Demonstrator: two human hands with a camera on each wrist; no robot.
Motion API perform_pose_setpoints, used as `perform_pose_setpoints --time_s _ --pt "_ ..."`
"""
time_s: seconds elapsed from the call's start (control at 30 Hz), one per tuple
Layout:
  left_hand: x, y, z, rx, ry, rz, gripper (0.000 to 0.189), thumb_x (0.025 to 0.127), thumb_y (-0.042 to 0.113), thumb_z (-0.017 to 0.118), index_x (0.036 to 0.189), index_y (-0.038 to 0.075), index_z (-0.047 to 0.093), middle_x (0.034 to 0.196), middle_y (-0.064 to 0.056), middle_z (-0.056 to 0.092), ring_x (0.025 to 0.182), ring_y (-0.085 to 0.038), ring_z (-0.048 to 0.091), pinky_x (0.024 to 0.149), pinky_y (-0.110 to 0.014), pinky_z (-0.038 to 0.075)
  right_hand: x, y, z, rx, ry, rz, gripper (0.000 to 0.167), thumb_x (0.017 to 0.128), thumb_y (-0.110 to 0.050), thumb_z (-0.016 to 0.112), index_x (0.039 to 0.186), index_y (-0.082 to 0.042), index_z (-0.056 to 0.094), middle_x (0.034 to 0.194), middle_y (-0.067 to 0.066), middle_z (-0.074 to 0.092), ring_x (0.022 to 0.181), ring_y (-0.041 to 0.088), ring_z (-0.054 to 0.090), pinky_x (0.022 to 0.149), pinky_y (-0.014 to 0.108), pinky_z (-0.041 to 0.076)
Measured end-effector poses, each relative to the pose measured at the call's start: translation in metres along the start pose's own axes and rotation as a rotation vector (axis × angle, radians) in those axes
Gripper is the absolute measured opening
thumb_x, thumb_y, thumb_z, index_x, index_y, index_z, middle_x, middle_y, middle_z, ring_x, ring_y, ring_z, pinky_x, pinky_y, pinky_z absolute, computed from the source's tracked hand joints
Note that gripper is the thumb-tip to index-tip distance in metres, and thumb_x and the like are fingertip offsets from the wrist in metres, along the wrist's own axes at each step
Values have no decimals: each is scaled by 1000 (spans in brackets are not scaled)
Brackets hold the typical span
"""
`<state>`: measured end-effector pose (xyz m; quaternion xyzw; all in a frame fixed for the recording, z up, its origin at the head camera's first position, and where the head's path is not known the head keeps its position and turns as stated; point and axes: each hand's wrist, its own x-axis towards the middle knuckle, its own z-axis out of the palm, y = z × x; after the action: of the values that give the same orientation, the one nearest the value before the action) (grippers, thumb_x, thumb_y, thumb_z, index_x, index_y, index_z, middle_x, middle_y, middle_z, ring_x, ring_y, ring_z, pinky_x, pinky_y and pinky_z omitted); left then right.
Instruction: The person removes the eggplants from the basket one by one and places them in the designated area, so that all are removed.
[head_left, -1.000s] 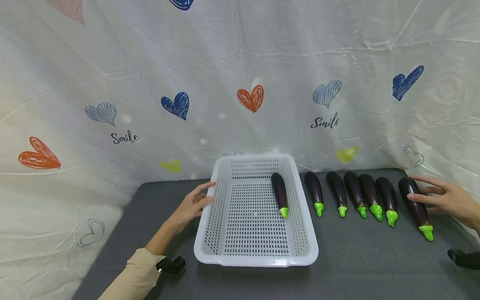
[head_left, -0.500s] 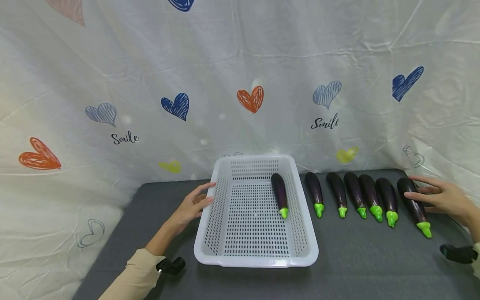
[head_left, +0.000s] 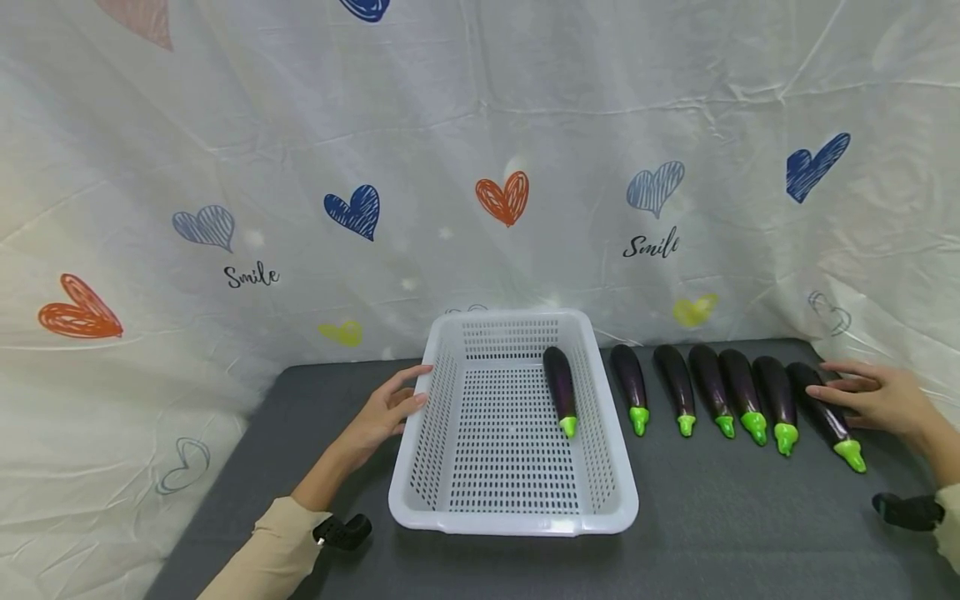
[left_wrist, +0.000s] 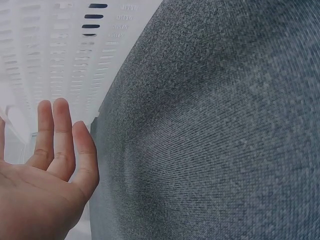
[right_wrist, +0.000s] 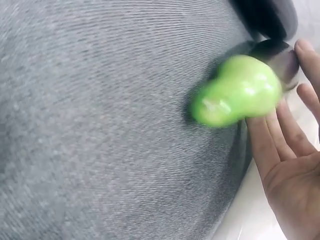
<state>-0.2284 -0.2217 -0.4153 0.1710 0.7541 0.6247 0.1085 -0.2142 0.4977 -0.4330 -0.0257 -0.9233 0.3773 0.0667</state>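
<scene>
A white plastic basket point(head_left: 512, 523) with slotted walls stands mid-table, a dark purple eggplant point(head_left: 558, 383) with a green cap lying inside. My left hand point(head_left: 382, 417) rests against the basket's left side, with fingertips at the rim. In the left wrist view its fingers point(left_wrist: 62, 135) extend beside the slotted wall. At the right end of an eggplant row, my right hand point(head_left: 881, 398) is beside the rightmost eggplant point(head_left: 821, 410), thumb at its upper side. The right wrist view shows this eggplant's green cap point(right_wrist: 242, 92) and fairly straight fingers point(right_wrist: 285, 135) beside it.
Several more eggplants point(head_left: 673, 383) lie side by side right of the basket, green caps toward me. The dark grey table point(head_left: 720, 533) ends at a white curtain point(head_left: 420, 125) printed with hearts.
My right hand and the rightmost eggplant have moved left, toward the row. The eggplant's top now lies close to its neighbour, apart from my index finger. My left hand and the basket stay put.
</scene>
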Motion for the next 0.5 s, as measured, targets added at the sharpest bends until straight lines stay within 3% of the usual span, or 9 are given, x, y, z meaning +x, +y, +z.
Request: perform_pose_setpoints --time_s 0.1,0.3,0.5 --pt "0 0 0 2 1 -1 56 106 22 58 157 21 37 137 -24 53 115 -35 59 87 -53 53 -1 -1 2 -6 3 9 75 94 -36 76 138 16 45 113 43 60 74 6 61 58 42 58" --pt "0 0 0 3 1 -1 55 106 22 58 157 21 37 136 -24 53 114 -35 60 86 -52 54 -4 -3 2 4 -8 17 74 96 -34 74 137 20 42 108 40 63 71 -1 59 59 42 58" --pt "1 0 0 -9 -1 3 55 106 21 58 157 20 37 136 -25 52 114 -35 60 86 -52 54 -6 -4 -2 4 -24 -13 71 97 -32 73 136 20 43 111 43 59 73 4 62 59 44 59"
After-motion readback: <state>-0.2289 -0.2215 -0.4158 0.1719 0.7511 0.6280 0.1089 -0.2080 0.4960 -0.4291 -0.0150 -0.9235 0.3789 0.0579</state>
